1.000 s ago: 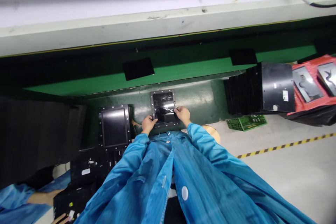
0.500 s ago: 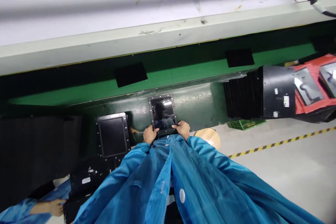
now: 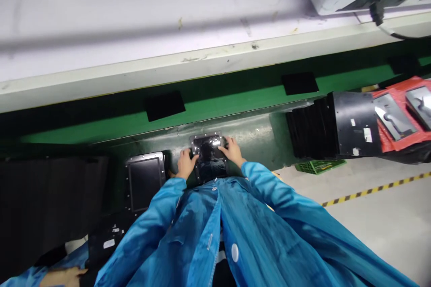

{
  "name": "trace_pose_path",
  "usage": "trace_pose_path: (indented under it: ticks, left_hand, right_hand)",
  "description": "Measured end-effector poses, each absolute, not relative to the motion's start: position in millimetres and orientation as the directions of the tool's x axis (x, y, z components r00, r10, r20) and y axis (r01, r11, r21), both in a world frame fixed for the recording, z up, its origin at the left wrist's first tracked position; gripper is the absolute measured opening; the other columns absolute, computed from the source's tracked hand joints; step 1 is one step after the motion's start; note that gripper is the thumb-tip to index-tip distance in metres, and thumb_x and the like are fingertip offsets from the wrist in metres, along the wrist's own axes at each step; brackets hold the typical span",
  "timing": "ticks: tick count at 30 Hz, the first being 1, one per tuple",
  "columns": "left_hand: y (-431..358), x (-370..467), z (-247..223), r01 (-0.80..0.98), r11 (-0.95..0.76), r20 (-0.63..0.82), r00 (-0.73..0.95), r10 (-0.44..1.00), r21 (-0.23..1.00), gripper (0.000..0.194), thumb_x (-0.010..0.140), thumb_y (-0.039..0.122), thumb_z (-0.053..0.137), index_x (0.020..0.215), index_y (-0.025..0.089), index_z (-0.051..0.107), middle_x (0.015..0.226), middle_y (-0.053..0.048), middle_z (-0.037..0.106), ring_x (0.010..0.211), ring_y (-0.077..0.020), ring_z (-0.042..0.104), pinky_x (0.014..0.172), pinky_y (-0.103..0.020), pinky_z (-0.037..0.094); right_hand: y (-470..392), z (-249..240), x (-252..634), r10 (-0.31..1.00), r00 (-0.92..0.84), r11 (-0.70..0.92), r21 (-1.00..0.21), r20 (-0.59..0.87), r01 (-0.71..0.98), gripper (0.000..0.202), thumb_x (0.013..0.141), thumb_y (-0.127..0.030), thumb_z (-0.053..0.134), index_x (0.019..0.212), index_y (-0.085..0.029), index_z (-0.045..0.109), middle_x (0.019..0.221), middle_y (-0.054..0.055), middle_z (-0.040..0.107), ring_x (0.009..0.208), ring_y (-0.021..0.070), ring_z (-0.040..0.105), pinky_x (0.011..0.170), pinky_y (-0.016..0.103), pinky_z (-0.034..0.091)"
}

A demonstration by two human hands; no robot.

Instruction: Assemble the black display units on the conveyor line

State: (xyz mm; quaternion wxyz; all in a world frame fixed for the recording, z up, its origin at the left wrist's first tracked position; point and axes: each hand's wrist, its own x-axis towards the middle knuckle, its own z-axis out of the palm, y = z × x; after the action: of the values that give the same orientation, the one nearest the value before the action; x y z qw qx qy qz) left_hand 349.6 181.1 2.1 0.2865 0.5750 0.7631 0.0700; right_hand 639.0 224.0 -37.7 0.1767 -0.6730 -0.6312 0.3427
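A flat black screen panel (image 3: 211,161) with a grey, screw-dotted frame lies face up on the dark green bench, close against my blue coat. My left hand (image 3: 185,164) grips its left edge, thumb toward the frame. On the opposite edge, my right hand (image 3: 233,150) holds the panel with the thumb over the frame; the fingers' undersides are hidden. Light reflects off the glossy screen. To the left, a similar framed panel (image 3: 145,181) tops a stack, its lower corner covered by my sleeve.
Dark sheets (image 3: 50,206) stand at far left, near another person's hand (image 3: 63,276). At right are a row of black panels (image 3: 355,121) and red wrap (image 3: 400,143) under metal parts. A green crate (image 3: 318,166) sits below the bench edge. A white ledge (image 3: 134,74) runs across ahead.
Both my hands have slid forward from the panel's near corners to its sides. The view has tilted slightly upward, and the panel's near end now lies closer to my coat.
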Motion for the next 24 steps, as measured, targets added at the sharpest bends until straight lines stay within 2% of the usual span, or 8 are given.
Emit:
trace_pose_path:
  ticks: [2,5,9,13,15,19,22,24]
  left_hand:
    - [226.0,348.3,4.0,0.839,0.242,-0.268,-0.119,0.956,0.488,0.052,0.097,0.049,0.075,0.139,0.022,0.063,0.145,-0.021,0.06,0.127,-0.037,0.067,0.105,-0.042,0.05]
    - [271.5,344.4,-1.3,0.857,0.167,-0.289,-0.022,0.957,0.488,0.043,0.09,0.044,0.083,0.126,0.024,0.069,0.132,-0.015,0.066,0.12,-0.0337,0.068,0.103,-0.039,0.05]
    - [289.1,331.1,-22.7,0.889,0.167,-0.318,-0.026,0.948,0.427,0.034,0.083,0.043,0.089,0.107,0.026,0.071,0.117,-0.006,0.069,0.109,-0.0288,0.07,0.092,-0.034,0.05]
    - [288.9,341.1,-19.2,0.889,0.219,-0.338,-0.079,0.938,0.401,0.032,0.082,0.041,0.09,0.103,0.025,0.072,0.113,-0.005,0.07,0.105,-0.0257,0.07,0.089,-0.031,0.05]
    - [279.6,358.4,-2.0,0.878,0.264,-0.332,-0.13,0.934,0.4,0.031,0.084,0.039,0.088,0.108,0.024,0.074,0.117,-0.007,0.071,0.108,-0.0261,0.07,0.093,-0.033,0.051]
    - [238.4,373.7,23.1,0.841,0.278,-0.182,-0.217,0.959,0.465,0.043,0.097,0.037,0.075,0.137,0.02,0.071,0.141,-0.017,0.066,0.13,-0.0295,0.064,0.113,-0.04,0.048]
    - [178.3,348.2,30.5,0.846,0.379,-0.015,-0.403,0.915,0.374,0.061,0.101,0.048,0.068,0.154,0.02,0.061,0.167,-0.022,0.046,0.156,-0.0384,0.043,0.126,-0.053,0.038]
    - [131.4,320.4,34.6,0.771,0.574,-0.002,-0.597,0.802,0.277,0.089,0.094,0.059,0.074,0.166,0.015,0.046,0.177,-0.028,0.03,0.165,-0.0471,0.025,0.128,-0.064,0.031]
  right_hand:
    - [264.5,-39.5,631.3,0.978,-0.054,-0.101,-0.678,-0.203,0.728,0.066,0.095,-0.044,0.079,0.154,-0.022,0.059,0.146,0.016,0.059,0.112,0.0261,0.07,0.102,0.036,0.053]
    - [298.5,-40.7,627.2,0.97,-0.125,-0.038,-0.637,-0.209,0.77,0.046,0.097,-0.042,0.08,0.136,-0.02,0.07,0.138,0.014,0.063,0.12,0.0267,0.066,0.105,0.034,0.05]
    - [306.1,-43.0,628.0,0.941,-0.219,0.026,-0.588,-0.259,0.808,0.04,0.098,-0.045,0.08,0.128,-0.021,0.069,0.123,0.008,0.07,0.105,0.0225,0.067,0.093,0.03,0.049]
    - [307.3,-37.2,627.0,0.928,-0.227,0.044,-0.519,-0.296,0.854,0.036,0.1,-0.047,0.077,0.124,-0.022,0.068,0.113,0.008,0.075,0.1,0.0231,0.068,0.085,0.029,0.046]
    - [307.0,-31.5,627.7,0.935,-0.212,0.045,-0.497,-0.285,0.866,0.035,0.103,-0.047,0.072,0.125,-0.021,0.069,0.112,0.01,0.077,0.1,0.0247,0.069,0.084,0.03,0.045]
    - [311.0,-38.1,627.9,0.968,-0.142,0.016,-0.512,-0.207,0.859,0.043,0.104,-0.051,0.064,0.13,-0.017,0.07,0.112,0.014,0.078,0.099,0.0275,0.07,0.083,0.033,0.047]
    - [306.4,-51.6,623.8,0.994,-0.067,0.01,-0.548,-0.084,0.837,0.045,0.101,-0.044,0.059,0.132,-0.015,0.072,0.112,0.017,0.077,0.101,0.0296,0.07,0.087,0.037,0.05]
    - [290.5,-54.2,616.1,0.999,-0.035,0.031,-0.598,0.004,0.801,0.043,0.098,-0.039,0.057,0.127,-0.013,0.074,0.111,0.019,0.077,0.105,0.0317,0.07,0.092,0.041,0.052]
